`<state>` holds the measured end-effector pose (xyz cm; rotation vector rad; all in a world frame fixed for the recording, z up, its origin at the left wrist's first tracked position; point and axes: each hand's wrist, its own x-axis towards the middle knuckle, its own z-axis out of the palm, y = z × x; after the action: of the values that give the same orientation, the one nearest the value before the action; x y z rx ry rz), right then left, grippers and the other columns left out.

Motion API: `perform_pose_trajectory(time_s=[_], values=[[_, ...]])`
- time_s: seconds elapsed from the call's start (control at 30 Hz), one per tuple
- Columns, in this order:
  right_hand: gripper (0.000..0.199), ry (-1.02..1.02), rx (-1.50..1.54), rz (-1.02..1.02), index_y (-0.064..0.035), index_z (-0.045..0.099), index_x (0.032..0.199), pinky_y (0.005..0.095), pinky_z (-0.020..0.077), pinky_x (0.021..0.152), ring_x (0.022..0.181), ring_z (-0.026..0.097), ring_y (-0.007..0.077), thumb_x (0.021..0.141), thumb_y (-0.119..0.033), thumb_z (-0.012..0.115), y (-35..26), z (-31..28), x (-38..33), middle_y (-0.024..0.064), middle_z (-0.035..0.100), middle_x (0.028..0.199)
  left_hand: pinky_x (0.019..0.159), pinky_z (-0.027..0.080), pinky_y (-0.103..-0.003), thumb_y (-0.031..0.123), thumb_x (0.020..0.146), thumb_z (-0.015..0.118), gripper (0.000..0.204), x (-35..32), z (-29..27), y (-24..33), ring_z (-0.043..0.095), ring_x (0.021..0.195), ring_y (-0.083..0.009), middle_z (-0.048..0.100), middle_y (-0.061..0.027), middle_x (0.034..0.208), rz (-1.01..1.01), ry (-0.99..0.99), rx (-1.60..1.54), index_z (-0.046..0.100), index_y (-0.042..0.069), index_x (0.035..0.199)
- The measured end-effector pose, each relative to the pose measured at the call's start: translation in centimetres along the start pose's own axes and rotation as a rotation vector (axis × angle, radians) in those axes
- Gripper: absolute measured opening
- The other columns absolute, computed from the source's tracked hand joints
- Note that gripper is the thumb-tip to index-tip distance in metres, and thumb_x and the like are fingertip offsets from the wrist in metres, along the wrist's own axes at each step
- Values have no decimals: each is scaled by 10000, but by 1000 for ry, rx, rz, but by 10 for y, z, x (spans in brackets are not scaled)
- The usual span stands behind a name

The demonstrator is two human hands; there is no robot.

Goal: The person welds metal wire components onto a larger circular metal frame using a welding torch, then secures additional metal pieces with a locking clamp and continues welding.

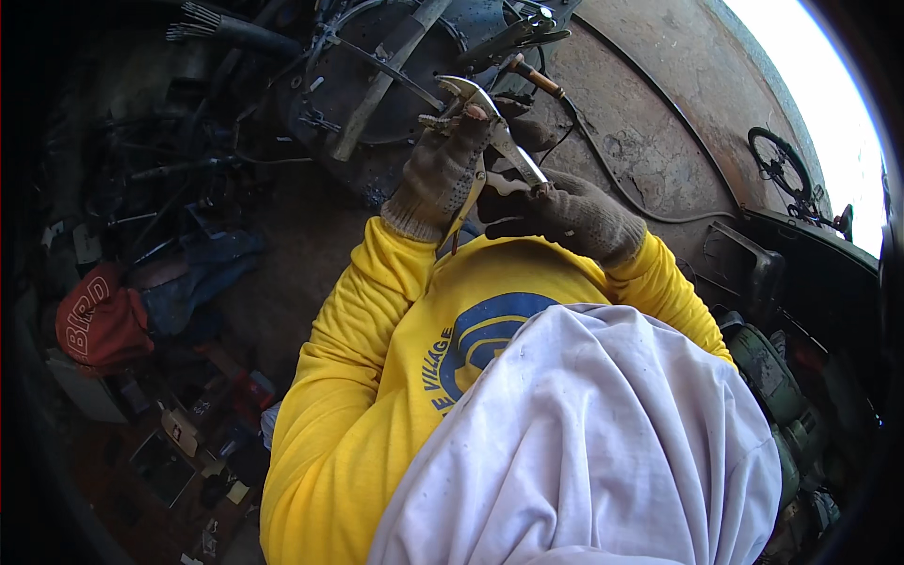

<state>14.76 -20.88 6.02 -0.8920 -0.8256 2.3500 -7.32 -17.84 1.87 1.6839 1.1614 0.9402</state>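
Note:
Both my hands wear grey knit gloves and meet in front of my chest, above my yellow sleeves. My left hand (441, 174) is closed around a pair of metal pliers (490, 118) with a yellow-coated handle; the jaws point up and away. A small threaded bolt (435, 121) sticks out at the left fingertips. My right hand (565, 215) is closed on the lower end of the pliers' long silver arm. A white cloth (593, 443) covers the lower middle of the view and hides what lies below the hands.
A dark round metal part (377, 66) crossed by a flat bar lies beyond the hands. A rusty metal sheet (650, 122) spreads to the right, with a wooden-handled tool (537, 77) and a black cable. A bicycle (782, 168) stands far right. Red cloth (99, 322) and clutter fill the left.

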Motion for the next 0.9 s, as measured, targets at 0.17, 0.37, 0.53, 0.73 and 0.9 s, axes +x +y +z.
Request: perform_pose_trajectory(time_s=[0.17, 0.37, 0.53, 0.73, 0.9], values=[[462, -203, -612, -617, 3, 604, 1288, 246, 514, 688, 832, 633, 133, 937, -294, 658, 18, -29, 16, 86, 695, 1022, 796, 604, -333, 475, 1056, 393, 556, 16, -6, 32, 715, 918, -216, 708, -163, 1080, -258, -35, -644, 608, -25, 1171], [504, -102, -121, 332, -35, 631, 1264, 249, 513, 691, 852, 632, 126, 829, -265, 742, -9, 13, 19, 74, 690, 992, 619, 482, -350, 537, 993, 528, 599, 7, 8, 15, 649, 673, -188, 672, -120, 713, -294, 357, -363, 694, -25, 874], [559, -47, -359, 348, -29, 622, 1276, 307, 514, 849, 961, 648, 165, 798, -298, 731, -5, 27, 23, 88, 699, 1051, 626, 488, -360, 603, 995, 456, 688, -10, 4, 21, 648, 668, -190, 675, -127, 719, -493, 437, -264, 681, -34, 863], [423, 4, -500, 311, 53, 595, 1216, 306, 558, 784, 890, 668, 160, 839, -116, 683, 17, 15, 36, 82, 682, 982, 694, 512, -390, 627, 1015, 338, 715, -24, 5, 19, 678, 755, -315, 708, -168, 837, -675, 507, -218, 662, -11, 1018], [254, -225, -380, -188, -21, 684, 1099, 372, 570, 786, 889, 706, 285, 846, -26, 703, 66, -22, 45, 154, 698, 959, 871, 525, -283, 303, 999, 502, 431, -53, -26, 17, 656, 1047, -202, 624, -163, 1150, -422, 288, 162, 527, -11, 1294]])
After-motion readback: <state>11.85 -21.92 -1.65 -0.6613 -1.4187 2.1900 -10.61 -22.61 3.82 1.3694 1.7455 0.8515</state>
